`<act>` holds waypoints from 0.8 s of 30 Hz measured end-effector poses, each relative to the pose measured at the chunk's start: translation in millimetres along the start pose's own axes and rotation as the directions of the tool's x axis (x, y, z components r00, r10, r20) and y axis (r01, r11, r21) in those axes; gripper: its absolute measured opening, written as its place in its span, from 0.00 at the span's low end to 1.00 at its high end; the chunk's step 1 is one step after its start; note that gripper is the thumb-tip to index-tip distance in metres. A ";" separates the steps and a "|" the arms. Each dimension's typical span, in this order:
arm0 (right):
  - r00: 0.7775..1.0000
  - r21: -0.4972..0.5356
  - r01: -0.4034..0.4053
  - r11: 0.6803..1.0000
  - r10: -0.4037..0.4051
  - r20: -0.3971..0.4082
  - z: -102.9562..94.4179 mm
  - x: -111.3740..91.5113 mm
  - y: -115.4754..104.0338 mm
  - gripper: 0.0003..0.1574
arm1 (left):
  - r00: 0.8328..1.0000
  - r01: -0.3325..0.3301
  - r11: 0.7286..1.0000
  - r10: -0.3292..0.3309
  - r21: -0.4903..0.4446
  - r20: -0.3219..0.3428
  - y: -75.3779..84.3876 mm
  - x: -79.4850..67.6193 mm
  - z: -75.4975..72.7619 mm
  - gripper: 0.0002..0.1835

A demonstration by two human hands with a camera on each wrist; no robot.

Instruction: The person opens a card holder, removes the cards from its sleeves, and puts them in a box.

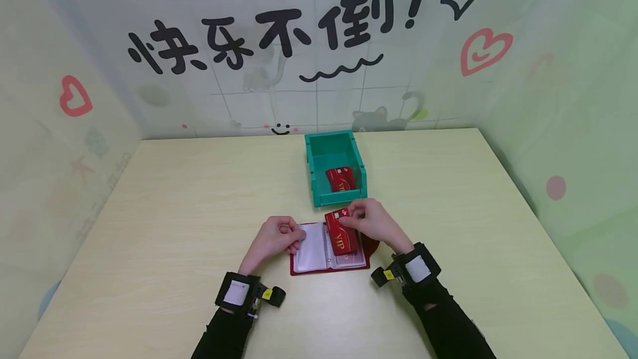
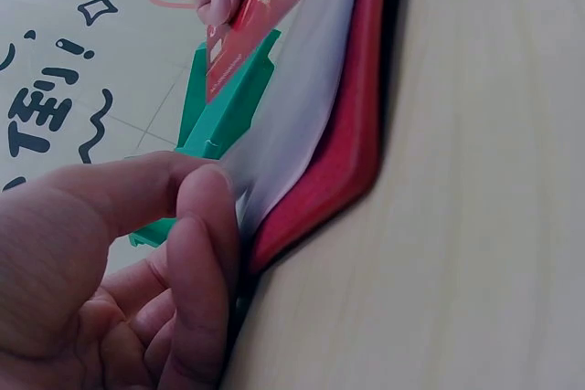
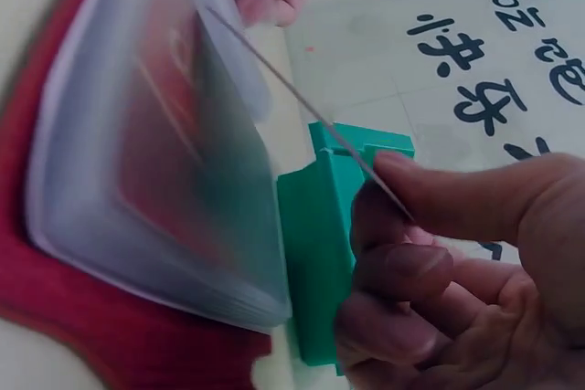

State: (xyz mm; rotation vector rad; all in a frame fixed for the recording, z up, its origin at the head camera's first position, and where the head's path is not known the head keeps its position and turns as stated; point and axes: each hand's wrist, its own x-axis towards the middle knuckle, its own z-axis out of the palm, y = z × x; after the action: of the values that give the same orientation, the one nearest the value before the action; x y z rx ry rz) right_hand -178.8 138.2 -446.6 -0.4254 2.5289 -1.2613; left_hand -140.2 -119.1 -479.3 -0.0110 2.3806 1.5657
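A small red card holder (image 1: pixel 293 271) with clear plastic sleeves (image 1: pixel 311 248) lies spread on the table. My left hand (image 1: pixel 276 237) pinches the outer edge of the left-hand sleeves between thumb and forefinger; the left wrist view shows that sleeve (image 2: pixel 302 102) lifted off the red cover (image 2: pixel 361 125). My right hand (image 1: pixel 374 220) holds a red VIP card (image 1: pixel 343 241) by its upper end, above the right-hand sleeves. Edge-on in the right wrist view, the card (image 3: pixel 297 93) looks like a thin line. A reddish card (image 3: pixel 169 148) shows through the right-hand sleeves there.
Just behind the card holder stands a green open bin (image 1: pixel 331 145), with red cards (image 1: pixel 341 178) in its front part. The pale wooden table (image 1: pixel 199 193) meets printed wall sheets at the back and both sides.
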 end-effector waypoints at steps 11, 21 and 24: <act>0.966 -0.137 0.128 0.982 -0.155 -0.209 -23.0 35.2 -26.9 0.22 | 1.000 0.008 1.000 -0.008 0.007 -0.003 -0.8 1.5 -0.3 0.06; 0.969 -0.245 0.084 0.966 -0.136 -0.205 -32.6 72.8 -41.2 0.22 | 1.000 -0.010 1.000 0.010 0.015 0.002 -0.4 1.8 0.0 0.06; 0.975 -0.253 0.063 0.966 -0.113 -0.190 -31.8 79.0 -44.6 0.23 | 1.000 -0.014 1.000 0.014 0.018 0.005 -0.4 1.5 -0.1 0.06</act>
State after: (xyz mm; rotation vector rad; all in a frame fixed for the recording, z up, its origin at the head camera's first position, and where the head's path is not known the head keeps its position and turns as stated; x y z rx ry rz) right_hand -257.2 105.4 -401.7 -0.4909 2.8847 -1.0723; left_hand -141.6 -119.1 -480.0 0.0128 2.3959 1.5485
